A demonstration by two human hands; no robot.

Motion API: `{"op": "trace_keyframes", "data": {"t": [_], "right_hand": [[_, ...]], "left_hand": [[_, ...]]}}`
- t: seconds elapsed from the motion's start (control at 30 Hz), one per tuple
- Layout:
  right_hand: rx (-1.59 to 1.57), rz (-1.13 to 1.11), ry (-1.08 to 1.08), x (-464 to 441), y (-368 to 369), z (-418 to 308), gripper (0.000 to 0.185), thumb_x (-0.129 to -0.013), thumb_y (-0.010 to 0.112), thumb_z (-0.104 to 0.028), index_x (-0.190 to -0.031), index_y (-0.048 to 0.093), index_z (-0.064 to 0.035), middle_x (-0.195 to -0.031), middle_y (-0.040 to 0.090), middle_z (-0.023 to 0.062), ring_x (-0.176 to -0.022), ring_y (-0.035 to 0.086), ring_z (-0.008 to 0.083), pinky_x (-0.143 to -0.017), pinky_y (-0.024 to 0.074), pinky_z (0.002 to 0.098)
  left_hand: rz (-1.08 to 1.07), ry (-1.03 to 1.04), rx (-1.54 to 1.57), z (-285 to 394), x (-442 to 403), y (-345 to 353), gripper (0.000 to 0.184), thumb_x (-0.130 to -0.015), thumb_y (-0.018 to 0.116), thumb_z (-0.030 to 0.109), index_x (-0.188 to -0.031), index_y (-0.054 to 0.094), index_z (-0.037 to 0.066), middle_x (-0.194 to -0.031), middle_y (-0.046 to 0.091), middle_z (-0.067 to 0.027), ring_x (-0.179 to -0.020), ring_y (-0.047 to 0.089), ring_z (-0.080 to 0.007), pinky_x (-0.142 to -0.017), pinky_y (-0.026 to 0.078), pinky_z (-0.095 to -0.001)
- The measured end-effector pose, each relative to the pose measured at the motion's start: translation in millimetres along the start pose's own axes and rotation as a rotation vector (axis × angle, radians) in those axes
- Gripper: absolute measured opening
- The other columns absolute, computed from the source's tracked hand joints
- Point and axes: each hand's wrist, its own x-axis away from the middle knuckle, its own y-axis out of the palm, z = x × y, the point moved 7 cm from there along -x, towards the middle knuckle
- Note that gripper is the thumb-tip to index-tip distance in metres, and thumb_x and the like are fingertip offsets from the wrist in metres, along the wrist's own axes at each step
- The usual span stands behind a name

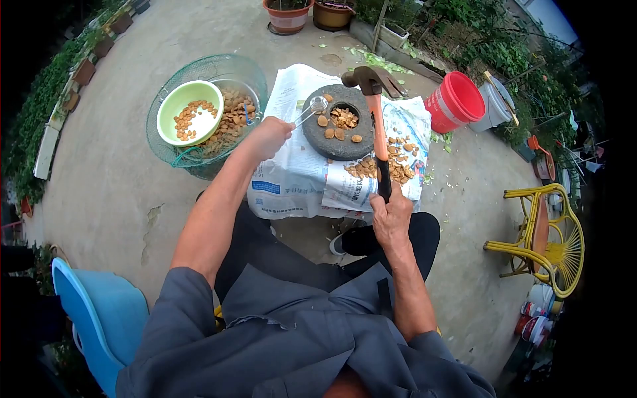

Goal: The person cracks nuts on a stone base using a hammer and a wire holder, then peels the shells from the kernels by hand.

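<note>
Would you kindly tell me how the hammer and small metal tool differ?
The hammer is larger than the metal tool. The hammer's handle is orange and black; the metal tool's shaft is silvery. The right hand grips the hammer, the left hand the metal tool. Both have metal heads.

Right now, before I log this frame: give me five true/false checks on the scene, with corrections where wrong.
1. The right hand grips a claw hammer. True.
2. The left hand is empty. False: it holds a thin metal tool.
3. Kernels lie in the pale green bowl. True.
4. The hole in the round stone is empty. False: broken pieces lie in it.
5. Printed newspaper lies beneath the round stone. True.
</note>
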Motion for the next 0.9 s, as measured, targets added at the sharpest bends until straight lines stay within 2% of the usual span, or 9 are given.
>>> {"op": "trace_keyframes", "data": {"t": [0.23,0.3,0.37,0.43,0.5,0.57,0.63,0.7,0.9], "right_hand": [[0.024,-0.038,0.021,10.4,11.1,19.4,0.019,-0.085,0.062,-0.011,-0.093,0.056,0.0052,-0.065,0.059,0.0256,-0.063,0.063,0.0436,-0.060,0.0482,0.0465],[0.004,-0.044,0.024,10.9,12.5,17.3,0.019,-0.085,0.062,-0.011,-0.093,0.056,0.0045,-0.065,0.059,0.0259,-0.064,0.063,0.0441,-0.060,0.0480,0.0468],[-0.015,-0.050,0.020,10.0,11.1,11.1,0.019,-0.085,0.063,-0.011,-0.094,0.056,0.0037,-0.065,0.059,0.0258,-0.064,0.063,0.0442,-0.060,0.0481,0.0469],[-0.039,-0.039,-0.009,8.9,8.2,0.2,0.019,-0.085,0.063,-0.011,-0.095,0.056,0.0030,-0.065,0.059,0.0256,-0.064,0.063,0.0446,-0.060,0.0480,0.0475],[-0.063,-0.011,-0.067,8.3,5.5,-12.1,0.018,-0.085,0.063,-0.010,-0.096,0.056,0.0025,-0.065,0.059,0.0255,-0.065,0.062,0.0453,-0.061,0.0479,0.0485],[-0.046,-0.001,-0.081,9.6,16.9,-5.0,0.017,-0.085,0.063,-0.009,-0.095,0.055,0.0025,-0.065,0.059,0.0259,-0.065,0.062,0.0465,-0.061,0.0473,0.0499],[0.027,-0.034,-0.079,10.9,34.4,11.4,0.015,-0.085,0.060,-0.008,-0.090,0.053,0.0041,-0.066,0.058,0.0283,-0.065,0.060,0.0490,-0.061,0.0461,0.0526],[0.263,-0.177,-0.032,4.5,49.6,26.8,0.015,-0.084,0.057,-0.009,-0.086,0.053,0.0058,-0.065,0.057,0.0304,-0.065,0.059,0.0499,-0.061,0.0464,0.0525],[-0.015,0.014,-0.083,2.3,-2.3,-27.8,0.017,-0.084,0.060,-0.010,-0.090,0.055,0.0053,-0.062,0.058,0.0259,-0.061,0.061,0.0448,-0.058,0.0475,0.0477]], "left_hand": [[-0.010,-0.105,-0.096,-32.3,-4.6,15.0,0.039,-0.099,0.054,0.032,-0.066,0.046,0.014,-0.052,0.033,0.0048,-0.044,0.022,-0.0091,-0.043,0.021,-0.0307],[-0.072,0.082,-0.408,-27.2,-13.8,14.1,0.024,-0.099,0.052,0.022,-0.087,0.060,0.004,-0.062,0.046,-0.0019,-0.051,0.039,-0.0152,-0.045,0.035,-0.0334],[-0.102,0.100,-0.505,-30.6,-19.0,14.1,0.023,-0.099,0.050,0.016,-0.099,0.066,-0.001,-0.069,0.054,-0.0056,-0.056,0.049,-0.0186,-0.047,0.043,-0.0348],[-0.095,-0.051,-0.384,-18.6,-1.1,14.6,0.023,-0.099,0.050,0.013,-0.104,0.067,-0.001,-0.072,0.057,-0.0063,-0.059,0.053,-0.0194,-0.050,0.046,-0.0347],[-0.097,-0.044,-0.266,-25.3,-4.8,16.1,0.028,-0.100,0.052,0.027,-0.078,0.053,0.009,-0.060,0.041,0.0005,-0.049,0.033,-0.0128,-0.045,0.028,-0.0310],[-0.072,-0.092,-0.164,-32.3,-9.1,14.4,0.040,-0.100,0.053,0.033,-0.065,0.045,0.013,-0.053,0.033,0.0038,-0.044,0.022,-0.0095,-0.042,0.020,-0.0292],[-0.021,-0.198,-0.074,-36.6,-9.6,12.9,0.040,-0.100,0.054,0.033,-0.066,0.045,0.014,-0.053,0.033,0.0038,-0.043,0.022,-0.0093,-0.042,0.020,-0.0293],[-0.028,-0.130,-0.127,-31.4,-7.8,14.8,0.040,-0.100,0.054,0.032,-0.066,0.045,0.013,-0.053,0.033,0.0037,-0.043,0.021,-0.0093,-0.042,0.020,-0.0292],[-0.073,-0.141,-0.049,-33.5,-10.0,15.1,0.039,-0.100,0.053,0.032,-0.067,0.045,0.014,-0.053,0.032,0.0045,-0.042,0.021,-0.0090,-0.041,0.020,-0.0289]]}}
